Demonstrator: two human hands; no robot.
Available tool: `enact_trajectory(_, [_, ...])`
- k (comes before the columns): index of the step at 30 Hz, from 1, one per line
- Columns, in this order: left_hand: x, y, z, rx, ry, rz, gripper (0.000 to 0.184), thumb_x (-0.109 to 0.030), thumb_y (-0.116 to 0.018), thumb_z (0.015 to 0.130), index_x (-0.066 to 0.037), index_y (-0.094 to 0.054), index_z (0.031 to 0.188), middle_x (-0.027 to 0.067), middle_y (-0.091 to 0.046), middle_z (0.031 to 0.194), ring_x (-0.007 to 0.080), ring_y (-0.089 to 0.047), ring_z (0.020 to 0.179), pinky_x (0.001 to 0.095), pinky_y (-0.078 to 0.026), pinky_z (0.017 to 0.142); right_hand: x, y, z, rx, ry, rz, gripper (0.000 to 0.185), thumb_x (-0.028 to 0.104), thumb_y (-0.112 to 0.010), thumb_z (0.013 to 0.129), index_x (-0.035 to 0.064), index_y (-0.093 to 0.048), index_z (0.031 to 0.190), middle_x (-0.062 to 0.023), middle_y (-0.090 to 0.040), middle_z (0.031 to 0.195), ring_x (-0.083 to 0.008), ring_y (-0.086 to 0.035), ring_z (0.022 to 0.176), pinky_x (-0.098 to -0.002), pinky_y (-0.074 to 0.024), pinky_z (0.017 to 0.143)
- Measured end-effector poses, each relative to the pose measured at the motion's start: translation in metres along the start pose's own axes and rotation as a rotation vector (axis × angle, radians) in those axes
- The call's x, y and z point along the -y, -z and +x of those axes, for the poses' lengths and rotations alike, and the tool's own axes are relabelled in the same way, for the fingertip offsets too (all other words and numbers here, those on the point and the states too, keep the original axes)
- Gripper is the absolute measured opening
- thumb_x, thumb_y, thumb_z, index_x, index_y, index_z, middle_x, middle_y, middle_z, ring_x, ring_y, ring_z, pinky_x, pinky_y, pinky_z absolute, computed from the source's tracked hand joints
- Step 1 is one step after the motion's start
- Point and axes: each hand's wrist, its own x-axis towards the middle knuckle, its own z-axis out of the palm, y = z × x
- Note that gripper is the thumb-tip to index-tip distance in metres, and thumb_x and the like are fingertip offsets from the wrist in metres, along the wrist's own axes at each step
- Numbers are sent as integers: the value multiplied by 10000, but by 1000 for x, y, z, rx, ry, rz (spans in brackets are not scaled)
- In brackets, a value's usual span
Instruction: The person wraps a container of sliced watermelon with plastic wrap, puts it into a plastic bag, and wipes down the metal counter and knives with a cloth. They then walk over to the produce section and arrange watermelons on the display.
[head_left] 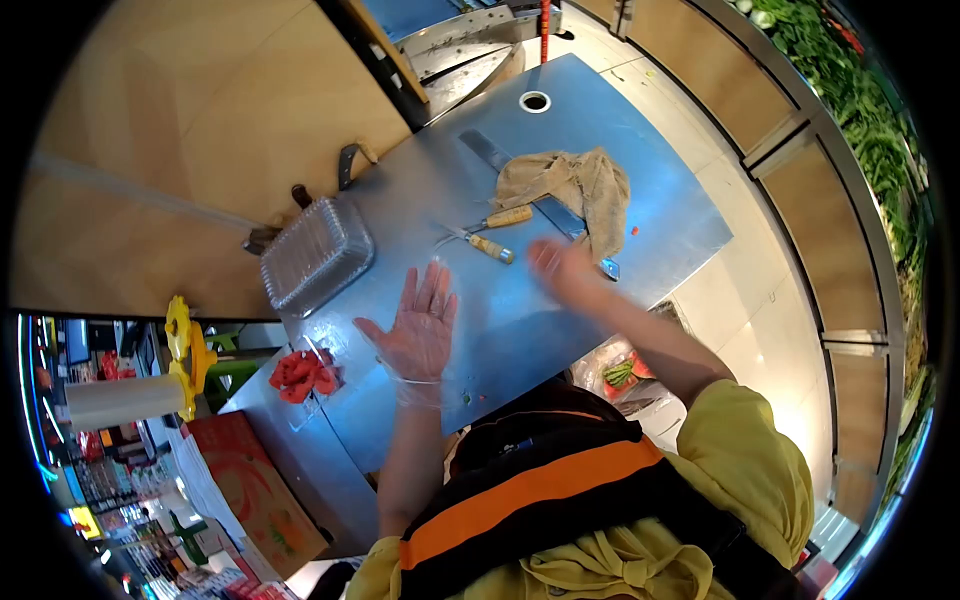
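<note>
My left hand [420, 338] is in a clear plastic glove, held palm up above the metal table [500, 330] with its fingers spread and nothing in it. My right hand [562, 270] is smeared by motion over the table, so its fingers cannot be made out. Beyond the hands lie two small tools with light handles, a nearer one [492, 249] and a farther one [508, 216]. A tan cloth [570, 185] lies crumpled over part of a flat blade [560, 217]. Another blade [485, 150] shows past the cloth's far left.
A stack of clear plastic trays [318, 258] stands at the table's left edge, by a wooden panel [200, 130]. Red pieces [305, 375] lie at the lower left, near a cardboard box [250, 490]. Leafy vegetables [850, 110] fill a shelf at right.
</note>
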Motion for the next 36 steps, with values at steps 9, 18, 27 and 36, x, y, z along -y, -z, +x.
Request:
enact_trajectory(9, [-4, -34, 10, 202, 131, -220, 948, -771, -507, 670, -243, -262, 1418, 156, -99, 1499, 341, 3, 1384, 579, -182, 1050, -105, 81, 68, -345, -382, 422, 182, 194, -641, 814, 24, -610, 872, -22, -617, 786, -128, -578, 733, -268, -469, 708])
enact_trajectory(18, [38, -76, 36, 88, 369, -45, 1130, -831, -500, 583, -183, -150, 1441, 110, -161, 1481, 306, -123, 1370, 472, -214, 1080, 148, 13, 17, 369, 377, -89, 330, 263, -620, 778, 248, -609, 1107, -73, -274, 1452, -373, -145, 1360, -645, -305, 896])
enact_trajectory(27, [23, -140, 12, 385, 532, -627, 1299, -908, -433, 506, -88, -72, 1447, 113, -124, 1485, 275, -113, 1373, 436, -155, 1110, 152, 49, 35, -227, 191, -302, 398, 312, -452, 888, 161, -507, 1252, -127, -358, 1393, -343, -279, 1298, -493, -359, 932])
enact_trajectory(36, [-2, -132, 7, 722, -62, 759, 1182, -715, -620, 615, -40, -107, 1439, 172, -38, 1502, 285, -56, 1392, 373, -86, 1117, 178, 144, -37, -343, 326, 1566, 606, 405, -296, 934, 66, -193, 1426, -153, -284, 1439, -311, -295, 1312, -432, -245, 1081])
